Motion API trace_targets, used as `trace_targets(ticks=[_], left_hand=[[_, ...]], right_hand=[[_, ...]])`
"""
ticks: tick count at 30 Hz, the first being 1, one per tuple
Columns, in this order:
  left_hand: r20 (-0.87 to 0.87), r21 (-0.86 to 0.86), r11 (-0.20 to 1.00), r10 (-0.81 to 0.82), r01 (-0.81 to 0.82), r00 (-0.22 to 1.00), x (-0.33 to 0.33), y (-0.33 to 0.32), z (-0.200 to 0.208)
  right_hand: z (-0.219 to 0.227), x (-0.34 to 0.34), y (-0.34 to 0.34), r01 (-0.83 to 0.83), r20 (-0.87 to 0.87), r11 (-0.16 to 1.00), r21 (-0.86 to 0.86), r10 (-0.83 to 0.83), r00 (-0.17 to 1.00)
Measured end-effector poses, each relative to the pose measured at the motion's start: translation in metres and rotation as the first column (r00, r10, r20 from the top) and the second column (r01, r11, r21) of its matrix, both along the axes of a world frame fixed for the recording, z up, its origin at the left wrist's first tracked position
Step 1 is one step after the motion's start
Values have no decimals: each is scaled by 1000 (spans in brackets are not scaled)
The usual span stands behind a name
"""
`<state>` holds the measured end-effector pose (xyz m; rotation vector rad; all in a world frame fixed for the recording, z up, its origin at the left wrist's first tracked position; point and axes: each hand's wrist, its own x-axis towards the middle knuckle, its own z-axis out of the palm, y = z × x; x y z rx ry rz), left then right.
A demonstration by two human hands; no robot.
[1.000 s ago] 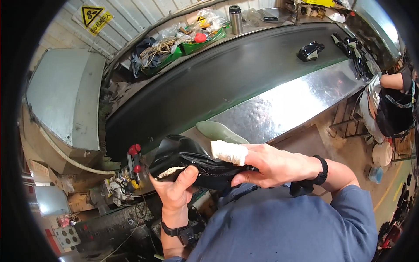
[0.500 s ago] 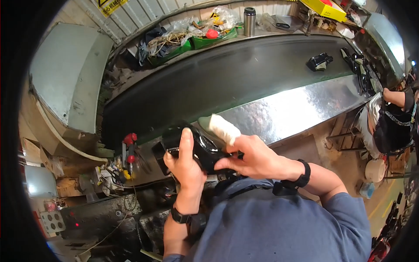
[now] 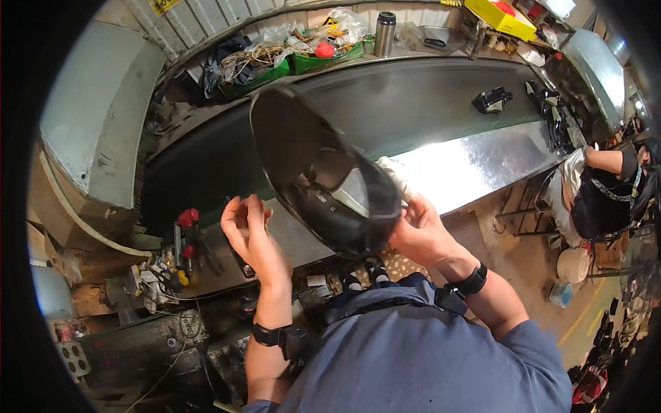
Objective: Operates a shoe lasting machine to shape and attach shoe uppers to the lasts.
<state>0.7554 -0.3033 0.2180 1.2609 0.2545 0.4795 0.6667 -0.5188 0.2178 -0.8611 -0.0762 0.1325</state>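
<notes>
A glossy black shoe [image 3: 310, 199] is tilted up in front of me, its opening and pale inner lining partly showing. My right hand [image 3: 425, 234] is closed on the lower right end of this shoe. A white cloth wad [image 3: 396, 175] shows by the right hand's fingers, partly hidden behind the shoe. My left hand [image 3: 256, 241] is off to the shoe's left, apart from it, with loosely bent fingers and nothing visible in them. Beyond the shoe runs a dark conveyor belt [image 3: 406, 103], with a shiny metal ledge [image 3: 468, 162] along its near side.
Black shiny pieces [image 3: 492, 101] lie on the belt's far right. Green bins [image 3: 327, 60] of scraps and a steel flask [image 3: 385, 34] stand behind it. A red-handled tool [image 3: 187, 230] lies at left. Another person [image 3: 616, 186] sits at the right.
The shoe has been lifted and turned upright in my right hand. My left hand has let go and moved left. The white wad is now mostly behind the shoe.
</notes>
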Motion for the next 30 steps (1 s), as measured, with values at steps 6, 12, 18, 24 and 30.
trace_targets(ticks=[6,12,18,24,30], left_hand=[[-75,-351,679,-707,645,703,-11,9,-8],[-75,-414,667,-704,620,707,-19,-9,15],[-27,-237,804,-566,545,824,-13,-11,12],[-69,-279,720,-675,635,735,-4,-5,3],[-135,-297,628,-774,720,619,8,-5,-10]], right_hand=[[-28,-12,-14,53,211,981,-188,-12,977],[-10,-15,-9,56,153,989,-134,-35,988],[3,-27,1,166,77,977,-134,-157,985],[-6,-20,-6,171,24,985,17,-172,985],[7,-14,-17,135,-40,983,128,-131,991]])
